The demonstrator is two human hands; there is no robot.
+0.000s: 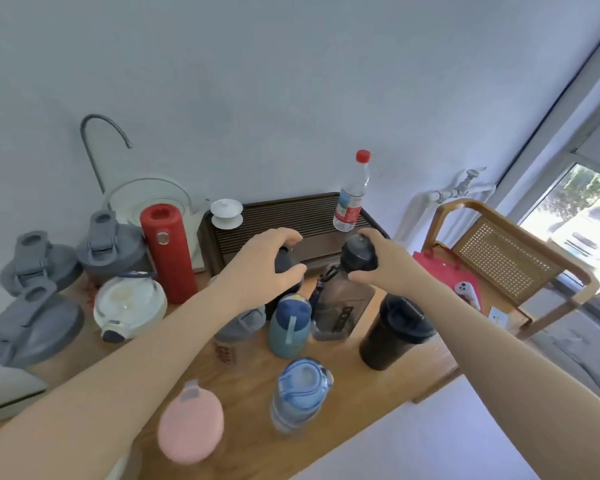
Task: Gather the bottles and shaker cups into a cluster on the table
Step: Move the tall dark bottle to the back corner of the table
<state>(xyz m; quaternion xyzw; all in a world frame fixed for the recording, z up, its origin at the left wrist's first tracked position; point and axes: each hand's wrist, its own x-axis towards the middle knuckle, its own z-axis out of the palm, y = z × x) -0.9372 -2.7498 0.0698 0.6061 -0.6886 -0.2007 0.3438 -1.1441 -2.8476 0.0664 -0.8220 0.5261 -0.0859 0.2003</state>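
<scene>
My left hand grips the top of a dark bottle, mostly hidden behind it. My right hand holds the black cap of a smoky clear bottle. Around them on the wooden table stand a teal bottle with a navy lid, a black shaker cup, a blue bottle, a pink bottle and a grey-lidded shaker. At the left are a red flask, a white-lidded bottle and three grey-lidded shakers. A red-capped water bottle stands on the dark tea tray.
A white kettle with a curved spout and a white lidded cup sit at the back by the wall. A wooden cane chair at the right holds a red bag and a phone. The table's front edge runs diagonally below the bottles.
</scene>
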